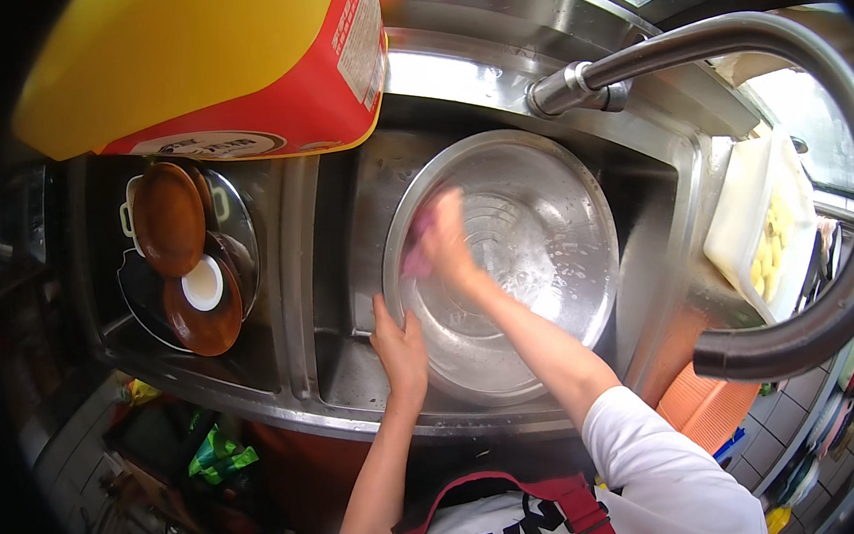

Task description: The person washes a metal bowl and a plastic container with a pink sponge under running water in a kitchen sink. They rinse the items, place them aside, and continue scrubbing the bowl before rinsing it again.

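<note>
A large stainless steel basin [540, 175] sits in the right-hand sink compartment, its inside wet with drops and a little suds. My right hand [446, 239], blurred, presses a purple cloth [418, 249] against the basin's inner left wall. At the near left of the basin, my left hand [401, 348] rests on the rim, thumb and fingers spread along it; part of its grip is hidden behind the hand.
A big yellow-and-red plastic jug [231, 71] looms at the upper left. Brown plates [169, 219], a small white dish [202, 283] and pots fill the left sink [296, 277]. A curved faucet [776, 21] arches on the right, beside a white tub [731, 213] of pale yellow pieces.
</note>
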Motion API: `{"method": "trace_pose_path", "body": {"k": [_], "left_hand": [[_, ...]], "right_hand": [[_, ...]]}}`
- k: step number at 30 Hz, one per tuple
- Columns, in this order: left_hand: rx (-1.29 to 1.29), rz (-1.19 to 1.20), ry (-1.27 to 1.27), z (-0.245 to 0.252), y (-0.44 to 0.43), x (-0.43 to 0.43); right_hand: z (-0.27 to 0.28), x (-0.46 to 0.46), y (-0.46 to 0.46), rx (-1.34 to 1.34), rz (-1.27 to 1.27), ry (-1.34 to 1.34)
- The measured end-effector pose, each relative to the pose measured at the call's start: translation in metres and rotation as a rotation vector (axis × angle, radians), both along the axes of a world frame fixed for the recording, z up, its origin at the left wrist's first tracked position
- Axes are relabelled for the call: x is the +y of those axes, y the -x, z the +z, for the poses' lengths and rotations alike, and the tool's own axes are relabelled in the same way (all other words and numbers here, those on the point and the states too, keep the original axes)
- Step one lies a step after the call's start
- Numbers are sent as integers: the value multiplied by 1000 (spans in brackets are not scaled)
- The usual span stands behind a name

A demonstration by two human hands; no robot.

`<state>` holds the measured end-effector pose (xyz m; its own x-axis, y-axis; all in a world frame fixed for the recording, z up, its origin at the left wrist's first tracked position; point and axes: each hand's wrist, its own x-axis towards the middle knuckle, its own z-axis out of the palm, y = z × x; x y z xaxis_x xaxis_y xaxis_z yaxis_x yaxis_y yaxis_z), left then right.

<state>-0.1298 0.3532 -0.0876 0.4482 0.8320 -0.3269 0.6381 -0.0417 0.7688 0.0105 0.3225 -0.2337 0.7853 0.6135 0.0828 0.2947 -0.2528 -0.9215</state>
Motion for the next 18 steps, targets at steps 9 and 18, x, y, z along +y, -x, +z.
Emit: {"method": "trace_pose_path", "body": {"k": [9,18], "left_hand": [[19,-33,39,20,-5,7],[-5,-43,36,7,-21,39]], "right_hand": [[51,56,-21,650,-641,-539],[34,-202,23,-220,1005,551]]}}
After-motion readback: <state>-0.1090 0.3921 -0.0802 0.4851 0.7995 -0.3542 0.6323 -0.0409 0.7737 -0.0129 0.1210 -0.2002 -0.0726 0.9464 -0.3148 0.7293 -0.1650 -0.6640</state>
